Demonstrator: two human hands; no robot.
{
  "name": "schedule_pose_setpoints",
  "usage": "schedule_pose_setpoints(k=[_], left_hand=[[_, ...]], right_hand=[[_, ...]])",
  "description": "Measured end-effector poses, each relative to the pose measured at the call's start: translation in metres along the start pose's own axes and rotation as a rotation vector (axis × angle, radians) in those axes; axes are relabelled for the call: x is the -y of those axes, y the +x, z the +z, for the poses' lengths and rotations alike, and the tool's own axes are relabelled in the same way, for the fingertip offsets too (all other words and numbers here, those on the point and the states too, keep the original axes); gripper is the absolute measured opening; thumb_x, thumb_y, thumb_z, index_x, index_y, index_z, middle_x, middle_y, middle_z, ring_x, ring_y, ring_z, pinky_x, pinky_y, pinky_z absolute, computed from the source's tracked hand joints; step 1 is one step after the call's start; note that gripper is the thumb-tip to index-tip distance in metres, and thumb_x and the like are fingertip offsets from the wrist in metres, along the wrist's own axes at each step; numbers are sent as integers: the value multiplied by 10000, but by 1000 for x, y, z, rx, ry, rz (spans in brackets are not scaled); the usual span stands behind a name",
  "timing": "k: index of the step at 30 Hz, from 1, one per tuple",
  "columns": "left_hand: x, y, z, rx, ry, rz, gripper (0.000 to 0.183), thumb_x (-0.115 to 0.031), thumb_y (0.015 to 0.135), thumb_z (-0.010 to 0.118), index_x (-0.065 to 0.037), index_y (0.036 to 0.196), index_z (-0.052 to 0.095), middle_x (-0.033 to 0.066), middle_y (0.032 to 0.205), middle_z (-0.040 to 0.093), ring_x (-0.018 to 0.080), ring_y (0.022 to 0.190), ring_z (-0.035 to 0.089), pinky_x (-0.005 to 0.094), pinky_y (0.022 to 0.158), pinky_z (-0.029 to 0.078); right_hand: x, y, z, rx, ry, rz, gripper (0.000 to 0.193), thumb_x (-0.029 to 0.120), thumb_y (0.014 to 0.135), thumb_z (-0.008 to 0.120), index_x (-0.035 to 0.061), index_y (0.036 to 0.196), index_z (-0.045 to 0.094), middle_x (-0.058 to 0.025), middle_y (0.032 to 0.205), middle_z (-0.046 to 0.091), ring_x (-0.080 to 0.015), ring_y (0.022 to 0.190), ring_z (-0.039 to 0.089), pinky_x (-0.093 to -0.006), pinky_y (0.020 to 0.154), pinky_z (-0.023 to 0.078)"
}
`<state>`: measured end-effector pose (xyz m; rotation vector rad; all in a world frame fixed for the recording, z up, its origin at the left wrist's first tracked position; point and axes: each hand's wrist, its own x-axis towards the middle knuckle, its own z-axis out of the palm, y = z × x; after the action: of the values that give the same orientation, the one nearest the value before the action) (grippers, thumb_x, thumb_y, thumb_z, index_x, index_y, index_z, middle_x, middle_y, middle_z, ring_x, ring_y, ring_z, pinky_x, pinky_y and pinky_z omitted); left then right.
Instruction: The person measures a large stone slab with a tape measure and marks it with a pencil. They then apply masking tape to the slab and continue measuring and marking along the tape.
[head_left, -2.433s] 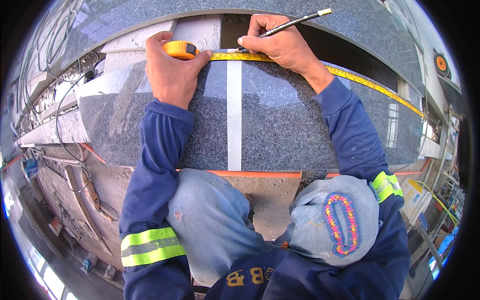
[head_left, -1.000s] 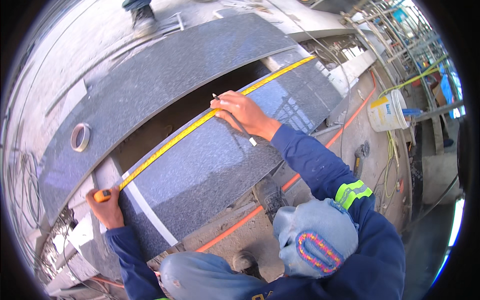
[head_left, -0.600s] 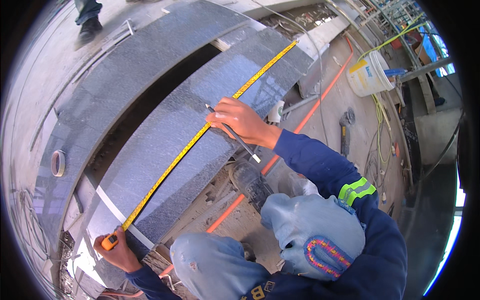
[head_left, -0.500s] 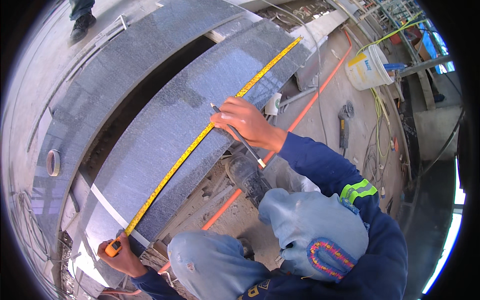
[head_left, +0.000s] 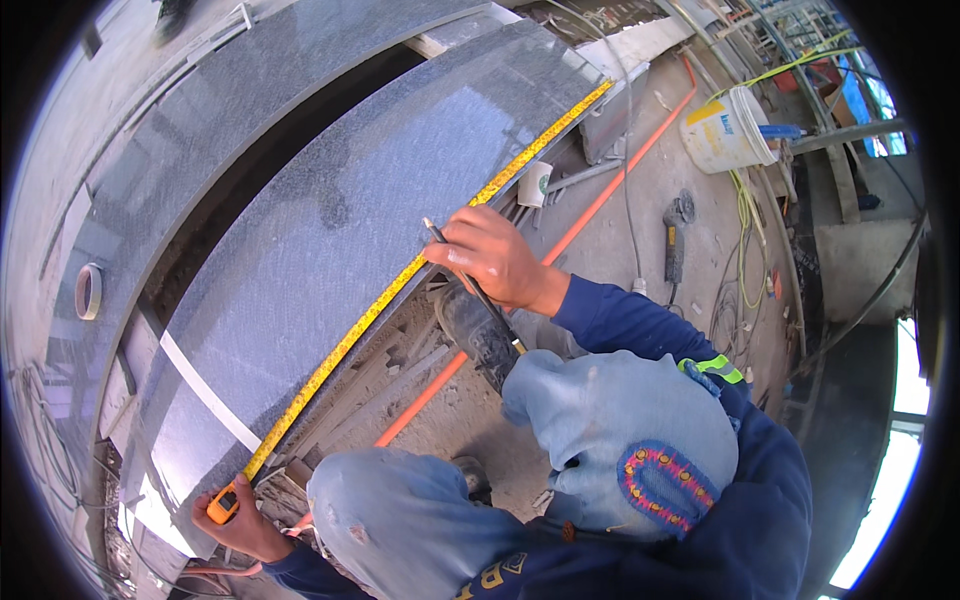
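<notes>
A yellow tape measure blade (head_left: 345,340) lies stretched along the near edge of a dark grey stone slab (head_left: 330,210). At its lower left end, my left hand (head_left: 250,525) grips the orange tape measure case (head_left: 222,504). My right hand (head_left: 492,255) is over the middle of the blade, fingers closed round a dark pencil (head_left: 478,290). The pencil's pale tip points up and away over the slab, and its other end slants back toward my knee. A strip of white tape (head_left: 208,392) crosses the slab near my left hand.
A second slab (head_left: 190,150) lies beyond a dark gap, with a tape roll (head_left: 88,291) on it. A paper cup (head_left: 534,185), an orange hose (head_left: 610,190), an angle grinder (head_left: 676,235) and a white bucket (head_left: 725,132) are on the right. Cables trail across the floor.
The tape blade has shifted from across the slab to its near edge. Both hands moved with it, still holding the case and pencil. The foot at the far left has mostly left view.
</notes>
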<state>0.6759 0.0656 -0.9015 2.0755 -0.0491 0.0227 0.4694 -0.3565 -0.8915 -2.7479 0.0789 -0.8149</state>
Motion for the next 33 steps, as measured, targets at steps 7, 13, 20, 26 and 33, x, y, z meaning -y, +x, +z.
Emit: schedule_pose_setpoints(k=[7,13,20,26,33], left_hand=[[11,6,-6,21,-23,-14,517,8,792,819,-8,1159,455,82,1064,505,162,931,551,264,792,536],[4,5,-7,15,42,52,528,-65,748,873,10,1116,501,87,1071,516,189,925,551,319,814,533],[-48,-45,-17,-62,253,208,543,-130,653,915,-37,1017,522,70,912,523,177,809,539,329,734,489],[-61,-47,-8,-90,133,98,541,-97,668,894,-44,1032,498,64,898,529,151,759,533,312,693,487],[-53,-47,-12,-78,95,166,527,-58,667,876,-46,1033,497,65,911,534,153,794,550,308,722,498]], right_hand=[[4,2,-2,27,-37,32,140,105,820,677,81,955,702,-51,819,576,-242,835,579,-366,704,483],[1,-3,0,-17,-33,-21,122,72,806,720,53,922,689,-74,809,602,-267,800,593,-396,694,482],[10,36,-101,268,-2,-102,179,76,844,729,12,1002,675,-136,872,612,-314,808,583,-401,710,467],[37,111,-113,565,328,45,260,202,992,591,-16,1111,667,-91,794,524,-179,708,511,-316,640,411],[156,130,20,359,970,258,154,139,922,654,14,1005,692,-21,831,659,-81,760,607,-241,670,489]])
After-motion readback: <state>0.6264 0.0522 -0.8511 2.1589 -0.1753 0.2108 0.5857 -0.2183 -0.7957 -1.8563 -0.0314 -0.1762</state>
